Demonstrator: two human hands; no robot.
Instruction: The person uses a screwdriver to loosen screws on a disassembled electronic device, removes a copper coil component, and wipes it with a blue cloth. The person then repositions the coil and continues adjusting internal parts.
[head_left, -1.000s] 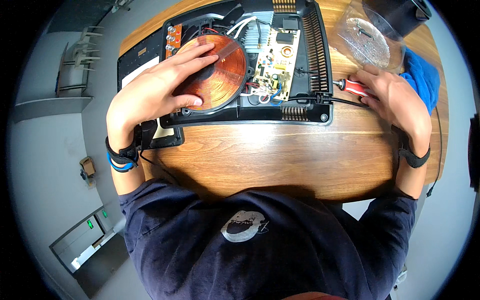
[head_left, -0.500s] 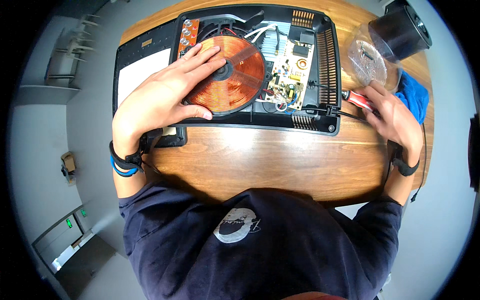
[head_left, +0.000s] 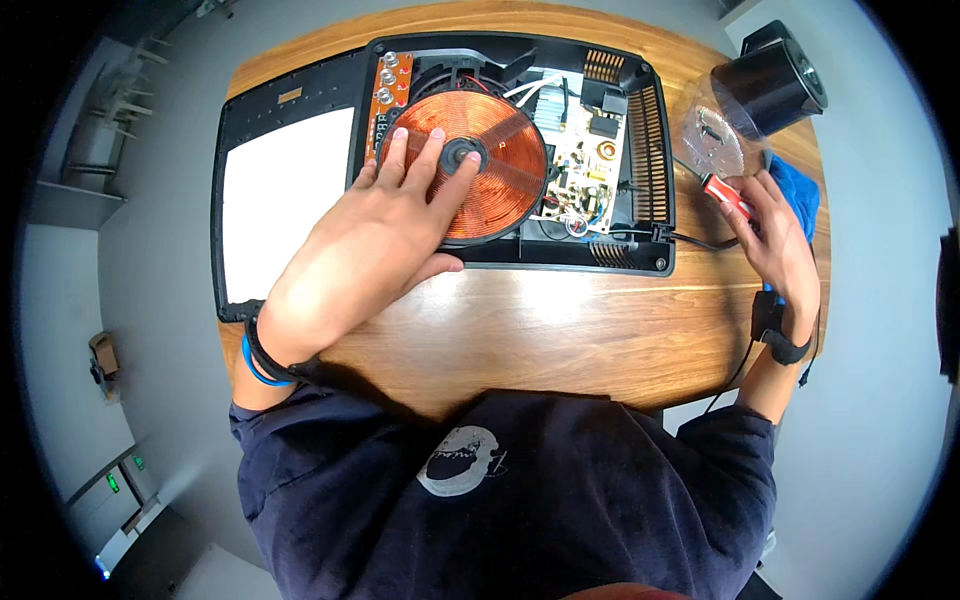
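Nearest, left hand: fingers apart on the copper coil. Right hand: fingers clamped around a red-handled screwdriver, right of the housing. Beyond, housing already open, coil and circuit board still seated (finer detail unreadable). Screwdriver's long axis runs diagonally, pointing away and leftward.

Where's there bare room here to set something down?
Widest patch: the bare wood between the black housing and the dark shirt. Crowded: the right side, with the right hand, screwdriver, clear container, black canister and blue cloth.
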